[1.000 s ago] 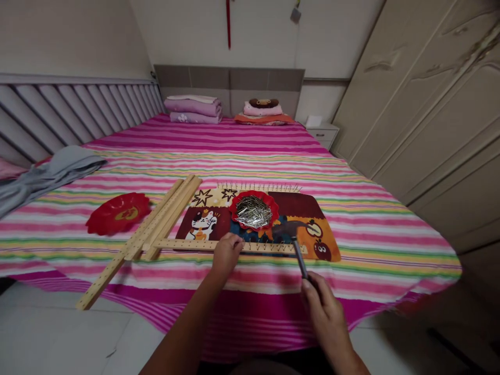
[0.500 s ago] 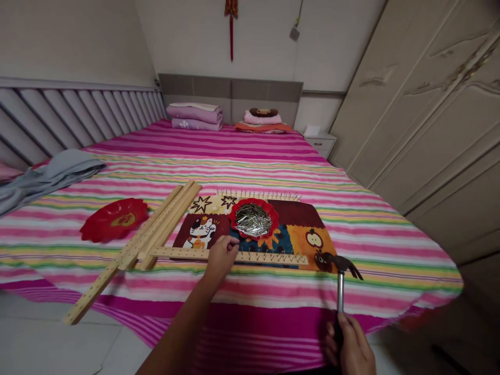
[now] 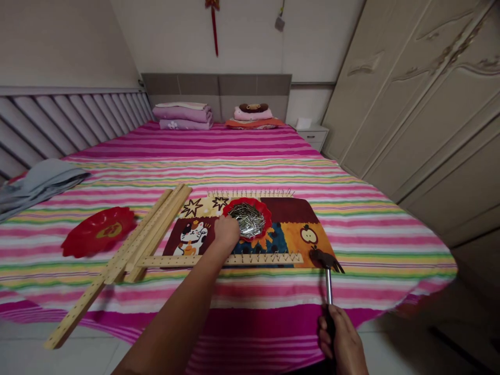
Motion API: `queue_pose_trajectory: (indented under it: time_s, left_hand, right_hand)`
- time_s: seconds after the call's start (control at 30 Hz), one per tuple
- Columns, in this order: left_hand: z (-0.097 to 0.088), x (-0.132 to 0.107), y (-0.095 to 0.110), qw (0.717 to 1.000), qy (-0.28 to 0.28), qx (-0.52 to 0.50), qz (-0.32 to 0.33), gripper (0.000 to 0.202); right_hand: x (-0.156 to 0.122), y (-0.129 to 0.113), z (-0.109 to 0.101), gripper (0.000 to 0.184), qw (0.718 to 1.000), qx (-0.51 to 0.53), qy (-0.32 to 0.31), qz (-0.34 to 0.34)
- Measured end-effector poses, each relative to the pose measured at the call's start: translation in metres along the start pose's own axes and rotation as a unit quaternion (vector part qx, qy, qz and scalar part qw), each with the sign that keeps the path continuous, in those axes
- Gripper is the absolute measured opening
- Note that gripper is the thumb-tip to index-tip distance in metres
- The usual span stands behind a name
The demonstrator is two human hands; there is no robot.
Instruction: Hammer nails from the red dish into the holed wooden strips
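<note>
My left hand point(image 3: 227, 233) reaches over the wooden strip point(image 3: 175, 260) to the rim of a red dish of metal nails point(image 3: 248, 219); its fingers are bunched at the pile, and I cannot make out what they hold. My right hand point(image 3: 342, 341) grips the handle of a claw hammer point(image 3: 327, 268), whose head rests near the right end of the strip. The strip, studded with a row of nails, lies along the front edge of a colourful cartoon mat point(image 3: 289, 224) on the striped bed point(image 3: 351, 229).
Several long wooden strips point(image 3: 128, 255) lie diagonally to the left, one overhanging the bed edge. An empty red dish point(image 3: 97, 237) sits further left, grey cloth point(image 3: 35, 182) beyond it. A second nailed strip point(image 3: 250, 194) lies behind the mat. Wardrobe doors point(image 3: 422, 104) stand right.
My left hand left the wooden strip and moved forward to the dish of nails. The hammer swung off the strip to the right and now rests by the strip's right end.
</note>
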State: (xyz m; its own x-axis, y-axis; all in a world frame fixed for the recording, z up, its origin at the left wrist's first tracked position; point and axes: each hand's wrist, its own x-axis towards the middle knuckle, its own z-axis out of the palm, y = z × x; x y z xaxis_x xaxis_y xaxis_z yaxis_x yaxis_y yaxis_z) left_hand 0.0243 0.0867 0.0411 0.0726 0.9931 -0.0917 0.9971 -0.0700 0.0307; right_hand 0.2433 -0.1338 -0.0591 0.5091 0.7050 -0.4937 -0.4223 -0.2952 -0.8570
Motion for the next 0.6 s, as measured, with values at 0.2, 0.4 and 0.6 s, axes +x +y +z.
queue_pose_trajectory:
  time_s: [0.2, 0.4, 0.6]
  left_hand:
    - [-0.013, 0.003, -0.018, 0.999, -0.017, -0.001, 0.031, 0.030]
    - [-0.020, -0.003, -0.043, 0.995, -0.015, -0.097, 0.033, 0.020]
    - [-0.011, -0.005, -0.037, 0.992, 0.025, -0.125, 0.024, 0.019]
  right_hand:
    - [0.002, 0.002, 0.000, 0.047, 1.000, 0.008, -0.004, -0.005]
    - [0.004, 0.004, 0.000, 0.047, 1.000, 0.005, -0.008, -0.010]
    - [0.004, 0.003, 0.000, 0.044, 1.000, 0.004, -0.010, -0.021]
